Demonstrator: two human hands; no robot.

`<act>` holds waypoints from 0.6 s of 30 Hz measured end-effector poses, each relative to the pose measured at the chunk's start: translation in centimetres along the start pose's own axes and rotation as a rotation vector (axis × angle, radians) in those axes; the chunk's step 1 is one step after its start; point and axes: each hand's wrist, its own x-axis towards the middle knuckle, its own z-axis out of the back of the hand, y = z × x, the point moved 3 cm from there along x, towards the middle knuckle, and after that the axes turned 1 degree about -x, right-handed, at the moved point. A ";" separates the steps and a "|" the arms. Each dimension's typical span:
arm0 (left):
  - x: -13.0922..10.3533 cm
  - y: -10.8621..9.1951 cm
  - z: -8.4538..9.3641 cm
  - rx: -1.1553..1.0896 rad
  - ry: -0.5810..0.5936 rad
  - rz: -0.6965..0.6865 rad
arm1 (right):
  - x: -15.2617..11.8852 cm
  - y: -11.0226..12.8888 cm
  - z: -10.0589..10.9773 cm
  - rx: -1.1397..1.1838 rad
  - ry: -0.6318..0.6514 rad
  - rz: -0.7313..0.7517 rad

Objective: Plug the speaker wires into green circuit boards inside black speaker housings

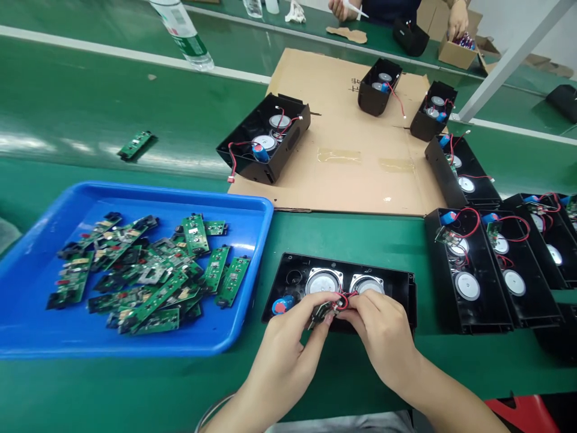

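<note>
Between thumb and fingers, my left hand [295, 334] grips a small circuit board [321, 313] above a black speaker housing [288, 267]. My right hand [381, 322] pinches red and black wires [345, 299] against the board's edge; the plug end is hidden by the fingers. Two round speakers sit in the housing, a left speaker [323, 281] and a right speaker [366, 284], both partly covered by my hands. A blue cylindrical part [282, 305] lies at the housing's left end.
A blue tray [259, 264] with several circuit boards stands on the left. One board [136, 145] lies behind it. A cardboard sheet [338, 186] bears an open housing [265, 138]; more housings [469, 282] line the right. A water bottle [184, 36] and a co-worker's hand [457, 21] appear farther back.
</note>
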 end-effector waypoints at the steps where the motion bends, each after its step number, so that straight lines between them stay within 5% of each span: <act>1: 0.0 0.0 0.0 0.006 -0.007 -0.004 | -0.1 0.0 0.0 0.005 0.010 -0.010; 5: -0.3 -0.3 0.3 0.019 -0.026 0.007 | -0.3 -0.6 1.7 0.115 0.074 -0.014; 9: -0.6 -0.3 1.0 0.060 -0.034 0.039 | 0.2 -1.7 4.2 -0.102 0.215 0.076; 14: -0.3 0.2 2.0 0.032 -0.052 0.020 | 1.0 -2.3 3.4 -0.231 0.519 0.049; 18: -0.6 0.9 2.9 0.062 0.023 0.040 | 0.3 -1.5 3.1 -0.163 0.477 -0.044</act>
